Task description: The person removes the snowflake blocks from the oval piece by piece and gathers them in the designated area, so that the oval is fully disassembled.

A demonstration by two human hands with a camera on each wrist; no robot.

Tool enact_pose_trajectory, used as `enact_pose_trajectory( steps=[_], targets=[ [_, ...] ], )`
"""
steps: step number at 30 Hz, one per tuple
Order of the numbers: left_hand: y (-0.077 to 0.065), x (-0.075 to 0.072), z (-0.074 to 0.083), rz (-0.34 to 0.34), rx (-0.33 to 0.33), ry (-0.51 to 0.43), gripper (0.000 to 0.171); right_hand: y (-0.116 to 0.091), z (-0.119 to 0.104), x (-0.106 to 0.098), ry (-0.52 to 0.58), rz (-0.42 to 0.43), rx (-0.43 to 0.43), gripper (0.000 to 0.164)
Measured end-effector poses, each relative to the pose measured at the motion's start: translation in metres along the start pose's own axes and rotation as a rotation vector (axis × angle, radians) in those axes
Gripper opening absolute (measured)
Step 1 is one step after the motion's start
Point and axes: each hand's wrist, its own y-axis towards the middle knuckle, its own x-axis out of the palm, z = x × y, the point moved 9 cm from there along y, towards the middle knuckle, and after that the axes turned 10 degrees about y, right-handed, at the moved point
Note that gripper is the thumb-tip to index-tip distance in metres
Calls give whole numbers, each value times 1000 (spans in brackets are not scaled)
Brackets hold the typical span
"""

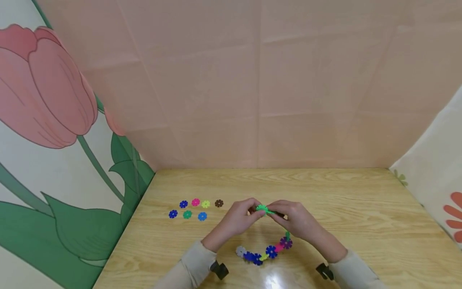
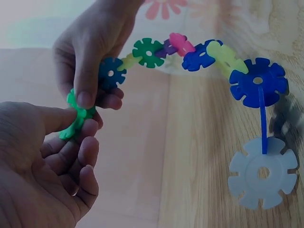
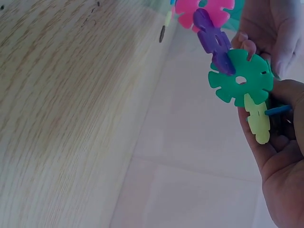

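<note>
Above the table, my left hand pinches a bright green notched flower disc between thumb and fingers. My right hand meets it from the other side and grips the upper end of a chain of interlocking flower discs. In the left wrist view, the right thumb presses on bright green plastic; whether one or two green discs are there, I cannot tell. A blue disc sits by the right fingers. The chain curves down through yellow, green, purple, pink and blue pieces to a whitish disc at its far end.
Several loose flower discs lie left of my hands, among them a brown one, a pink one and a green one. A pink cloth hangs behind the wooden table. Flower-patterned panels stand at both sides.
</note>
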Motion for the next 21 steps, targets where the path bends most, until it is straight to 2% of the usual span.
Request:
enact_pose_trajectory(
  steps=[6, 12, 21],
  targets=[
    [0, -2, 2, 9, -18, -14, 15, 0, -5, 0, -5, 12, -65, 25],
    [-1, -2, 4, -18, -28, 1, 11, 1, -13, 1, 20, -24, -116, 26],
    [-5, -2, 6, -58, 17, 72, 9, 0, -17, 6, 31, -72, -125, 28]
  ],
)
